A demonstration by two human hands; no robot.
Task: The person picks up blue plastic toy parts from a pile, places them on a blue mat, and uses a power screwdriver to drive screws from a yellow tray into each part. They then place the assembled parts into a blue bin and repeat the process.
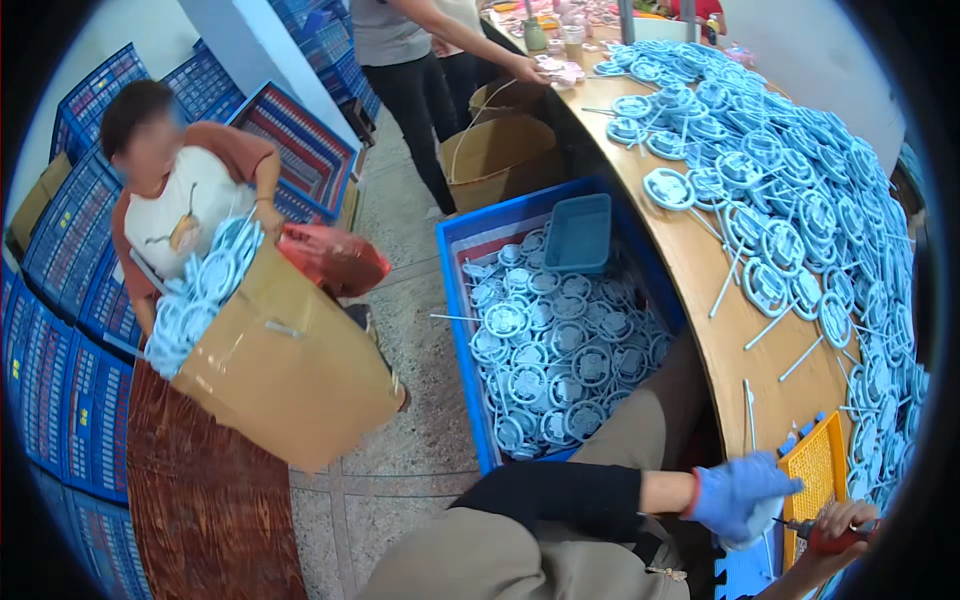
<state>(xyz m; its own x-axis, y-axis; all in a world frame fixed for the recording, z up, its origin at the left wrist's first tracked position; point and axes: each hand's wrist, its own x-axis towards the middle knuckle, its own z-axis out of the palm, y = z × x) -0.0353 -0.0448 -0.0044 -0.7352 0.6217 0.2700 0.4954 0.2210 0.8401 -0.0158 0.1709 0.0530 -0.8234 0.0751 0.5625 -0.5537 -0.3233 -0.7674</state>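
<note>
My left hand (738, 494), in a blue glove, is closed around a light blue plastic piece (757, 528), mostly covered by the fingers. My right hand (845, 527) is bare and grips a red-bodied power screwdriver (838, 541). Its thin dark bit points left, close to the blue piece; contact cannot be made out. Just behind both hands stands a yellow perforated plastic basket (818, 462). Along the table to the right lies a large heap of light blue round plastic parts with thin sticks (790, 210).
A blue crate (462, 330) beside my leg holds many similar round parts and a small teal tray (580, 236). At left, a person carries a tall cardboard box (290, 360) full of blue parts, plus a red bag (335, 260). Another person reaches over the table's far end. Blue crates (60, 370) are stacked left.
</note>
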